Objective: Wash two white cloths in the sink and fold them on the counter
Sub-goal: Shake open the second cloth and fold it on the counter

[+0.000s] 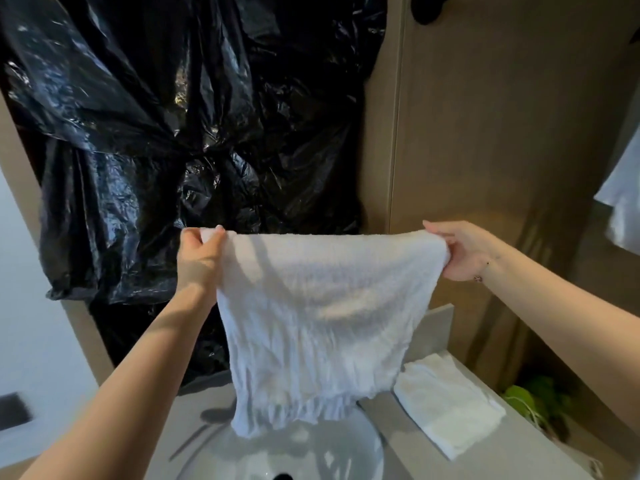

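A wrinkled white cloth hangs spread out in the air above the white sink. My left hand pinches its top left corner and my right hand pinches its top right corner, so the upper edge is stretched level. The cloth's lower hem dangles just over the basin. A second white cloth lies folded flat on the grey counter to the right of the sink.
Crumpled black plastic sheeting covers the wall behind the sink. A beige panel wall rises on the right. Green leaves show beyond the counter's right edge, and a pale fabric hangs at the far right.
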`<action>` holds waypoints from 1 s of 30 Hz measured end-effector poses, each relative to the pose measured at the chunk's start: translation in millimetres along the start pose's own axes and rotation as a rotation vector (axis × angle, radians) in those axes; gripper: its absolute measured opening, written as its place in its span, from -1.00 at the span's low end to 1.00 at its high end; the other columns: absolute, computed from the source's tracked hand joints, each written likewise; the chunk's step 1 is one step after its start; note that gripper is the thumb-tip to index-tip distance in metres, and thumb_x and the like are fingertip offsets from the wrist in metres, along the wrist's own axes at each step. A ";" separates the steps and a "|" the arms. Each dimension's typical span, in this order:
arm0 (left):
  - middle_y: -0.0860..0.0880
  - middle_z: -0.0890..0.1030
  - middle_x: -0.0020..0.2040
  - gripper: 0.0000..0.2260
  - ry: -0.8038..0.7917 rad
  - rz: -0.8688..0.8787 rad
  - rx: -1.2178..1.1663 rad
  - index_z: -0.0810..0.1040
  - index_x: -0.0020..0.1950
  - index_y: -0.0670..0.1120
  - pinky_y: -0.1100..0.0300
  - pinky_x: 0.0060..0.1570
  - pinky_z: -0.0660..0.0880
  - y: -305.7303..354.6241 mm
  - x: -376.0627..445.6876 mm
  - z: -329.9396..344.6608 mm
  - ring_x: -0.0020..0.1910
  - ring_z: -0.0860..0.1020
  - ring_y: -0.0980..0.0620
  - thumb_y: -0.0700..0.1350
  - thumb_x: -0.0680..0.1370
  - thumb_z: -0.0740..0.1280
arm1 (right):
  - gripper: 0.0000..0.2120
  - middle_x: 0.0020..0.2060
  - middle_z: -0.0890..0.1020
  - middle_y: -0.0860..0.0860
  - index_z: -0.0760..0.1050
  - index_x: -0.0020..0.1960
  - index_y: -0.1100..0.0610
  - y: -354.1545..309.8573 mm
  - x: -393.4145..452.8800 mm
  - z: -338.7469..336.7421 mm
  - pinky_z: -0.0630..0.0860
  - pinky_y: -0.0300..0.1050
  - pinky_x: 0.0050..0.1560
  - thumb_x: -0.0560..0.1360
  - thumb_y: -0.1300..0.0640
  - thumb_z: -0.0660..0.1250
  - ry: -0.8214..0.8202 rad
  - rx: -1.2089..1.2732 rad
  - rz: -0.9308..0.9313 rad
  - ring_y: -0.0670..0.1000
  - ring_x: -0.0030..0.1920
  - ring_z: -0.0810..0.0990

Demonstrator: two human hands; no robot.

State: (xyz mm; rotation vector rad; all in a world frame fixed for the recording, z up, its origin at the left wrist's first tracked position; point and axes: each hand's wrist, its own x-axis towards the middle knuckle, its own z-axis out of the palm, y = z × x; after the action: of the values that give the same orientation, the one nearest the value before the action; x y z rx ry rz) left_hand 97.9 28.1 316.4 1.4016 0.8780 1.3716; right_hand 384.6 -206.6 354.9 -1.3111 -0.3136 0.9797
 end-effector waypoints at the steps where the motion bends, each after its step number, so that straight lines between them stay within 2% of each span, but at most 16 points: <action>1: -0.02 0.41 -0.26 -0.75 0.018 0.011 0.029 0.30 -0.25 -0.03 0.14 -0.32 0.35 0.5 4.6 -3.9 -0.23 0.40 -0.04 0.01 0.48 0.33 | -0.75 0.03 0.60 0.07 0.52 0.12 0.13 -0.1 -2.1 -1.4 0.52 -0.10 0.00 0.51 0.04 0.38 0.007 0.076 0.015 0.06 -0.02 0.58; 4: -0.01 0.41 -0.27 -0.80 -0.013 -0.067 -0.044 0.31 -0.25 -0.01 0.14 -0.29 0.32 7.7 10.0 -6.0 -0.13 0.39 -0.04 -0.08 0.48 0.32 | -0.75 -0.08 0.62 0.09 0.54 0.05 0.12 0.4 -10.0 -8.9 0.56 -0.08 -0.04 0.52 -0.05 0.35 0.045 0.135 0.020 0.07 -0.04 0.59; 6: -0.02 0.48 -0.21 -0.85 -0.064 -0.119 -0.090 0.40 -0.18 -0.03 0.17 -0.26 0.37 14.3 5.6 -4.9 -0.07 0.45 -0.07 -0.10 0.56 0.31 | -0.83 -0.11 0.61 0.09 0.55 0.03 0.13 2.6 -14.1 -18.0 0.60 -0.14 -0.12 0.53 0.05 0.36 0.068 0.118 0.023 0.02 -0.09 0.59; 7: -0.05 0.55 -0.13 -0.89 -0.135 -0.184 -0.144 0.47 -0.08 -0.08 0.15 -0.21 0.44 17.3 3.1 -5.6 -0.03 0.51 -0.11 -0.06 0.58 0.31 | -0.87 -0.11 0.60 0.08 0.55 0.03 0.14 5.0 -14.6 -24.0 0.62 -0.18 -0.18 0.52 0.11 0.37 0.082 0.097 0.025 0.00 -0.12 0.58; 8: -0.09 0.60 -0.06 -0.80 -0.242 -0.279 -0.234 0.50 0.01 -0.14 0.07 -0.14 0.50 20.0 0.2 -7.4 0.00 0.58 -0.15 0.00 0.59 0.30 | -0.92 -0.11 0.57 0.08 0.54 0.00 0.14 8.0 -15.0 -31.3 0.62 -0.21 -0.26 0.53 0.17 0.35 0.106 0.049 0.032 0.00 -0.15 0.56; 10: -0.15 0.63 -0.04 -0.68 -0.419 -0.463 -0.344 0.49 -0.06 -0.18 -0.11 -0.07 0.53 24.3 -3.3 -12.3 0.01 0.64 -0.18 0.09 0.60 0.24 | -0.96 -0.16 0.52 0.08 0.51 -0.09 0.16 17.0 -16.2 -42.9 0.60 -0.26 -0.40 0.53 0.24 0.30 0.160 -0.013 0.053 0.01 -0.21 0.52; 11: -0.16 0.63 -0.08 -0.68 -0.458 -0.522 -0.353 0.48 -0.12 -0.17 -0.11 -0.08 0.53 25.2 -6.2 -13.5 -0.02 0.64 -0.17 0.08 0.61 0.22 | -0.93 -0.18 0.51 0.08 0.49 -0.12 0.16 23.1 -16.0 -47.6 0.58 -0.27 -0.43 0.53 0.26 0.29 0.188 -0.019 0.069 0.01 -0.23 0.51; 13: -0.10 0.60 -0.21 -0.75 -0.456 -0.570 -0.334 0.50 -0.19 -0.16 0.04 -0.19 0.56 17.9 -9.3 -8.9 -0.18 0.62 -0.06 -0.06 0.62 0.23 | -0.91 -0.18 0.50 0.08 0.49 -0.15 0.16 35.0 -17.1 -54.4 0.58 -0.26 -0.45 0.53 0.29 0.28 0.214 0.011 0.085 0.01 -0.23 0.51; 15: -0.02 0.55 -0.37 -0.70 -0.403 -0.552 -0.301 0.52 -0.36 -0.14 0.21 -0.34 0.54 9.8 -14.3 -6.2 -0.40 0.57 0.06 -0.21 0.57 0.23 | -0.90 -0.10 0.53 0.08 0.50 -0.14 0.18 44.3 -19.9 -59.1 0.61 -0.24 -0.36 0.53 0.32 0.27 0.187 0.050 0.081 0.01 -0.14 0.54; 16: -0.01 0.55 -0.38 -0.71 -0.407 -0.536 -0.293 0.54 -0.37 -0.14 0.20 -0.33 0.52 5.4 -14.6 -6.8 -0.43 0.57 0.08 -0.23 0.56 0.22 | -0.90 -0.02 0.54 0.09 0.51 -0.10 0.19 47.7 -21.8 -61.5 0.61 -0.25 -0.26 0.53 0.34 0.25 0.166 0.053 0.081 0.01 -0.07 0.56; 18: -0.02 0.58 -0.25 -0.84 -0.437 -0.531 -0.309 0.54 -0.23 -0.13 0.15 -0.19 0.52 -2.0 -16.8 -12.1 -0.31 0.60 0.07 -0.22 0.54 0.25 | -0.79 0.12 0.52 0.11 0.49 0.08 0.18 53.4 -26.8 -65.9 0.60 -0.25 -0.13 0.53 0.39 0.20 0.121 0.074 0.080 0.02 0.04 0.57; 20: -0.03 0.58 -0.19 -0.89 -0.440 -0.567 -0.289 0.53 -0.16 -0.13 0.13 -0.11 0.53 -9.6 -18.5 -22.3 -0.22 0.59 0.05 -0.22 0.54 0.26 | -0.59 0.20 0.47 0.13 0.43 0.28 0.13 60.2 -30.6 -71.9 0.61 -0.18 -0.12 0.51 0.44 0.15 0.078 0.117 0.088 0.07 0.09 0.58; 25: -0.15 0.59 -0.22 -0.83 -0.585 -0.728 0.103 0.51 -0.14 -0.22 0.06 -0.20 0.52 -41.0 -34.4 -55.8 -0.34 0.61 -0.05 -0.32 0.54 0.15 | -0.35 0.34 0.38 0.09 0.34 0.44 0.00 90.3 -33.9 -67.0 0.57 -0.05 0.07 0.49 0.54 0.08 -0.016 -0.010 0.037 0.21 0.22 0.49; 27: -0.17 0.60 -0.22 -0.83 -0.566 -0.819 0.155 0.50 -0.12 -0.22 0.03 -0.18 0.48 -59.6 -46.6 -67.8 -0.25 0.57 -0.11 -0.36 0.56 0.15 | -0.35 0.37 0.38 0.07 0.36 0.41 0.01 102.6 -30.8 -59.0 0.51 -0.04 0.14 0.47 0.55 0.08 -0.039 -0.058 -0.051 0.20 0.29 0.43; 29: -0.19 0.56 -0.16 -0.94 -0.631 -0.842 0.195 0.49 -0.08 -0.22 0.03 -0.16 0.51 -77.4 -59.6 -74.5 -0.20 0.55 -0.13 -0.35 0.49 0.29 | -0.44 0.38 0.39 0.09 0.39 0.33 0.01 110.0 -26.4 -53.7 0.43 -0.03 0.24 0.49 0.50 0.08 -0.058 -0.015 -0.128 0.17 0.32 0.41; 30: -0.19 0.56 -0.14 -0.89 -0.651 -0.841 0.222 0.51 -0.07 -0.24 0.04 -0.18 0.54 -85.7 -63.7 -76.7 -0.22 0.57 -0.12 -0.34 0.42 0.35 | -0.52 0.38 0.39 0.09 0.38 0.31 0.00 112.3 -25.3 -50.7 0.39 -0.03 0.31 0.52 0.43 0.12 -0.070 -0.006 -0.149 0.15 0.33 0.41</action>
State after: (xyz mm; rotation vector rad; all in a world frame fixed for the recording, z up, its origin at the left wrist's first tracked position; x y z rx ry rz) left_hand 25.6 3.4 209.3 1.2817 1.0065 0.1668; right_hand 357.5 -265.4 247.0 -1.2418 -0.4617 0.9006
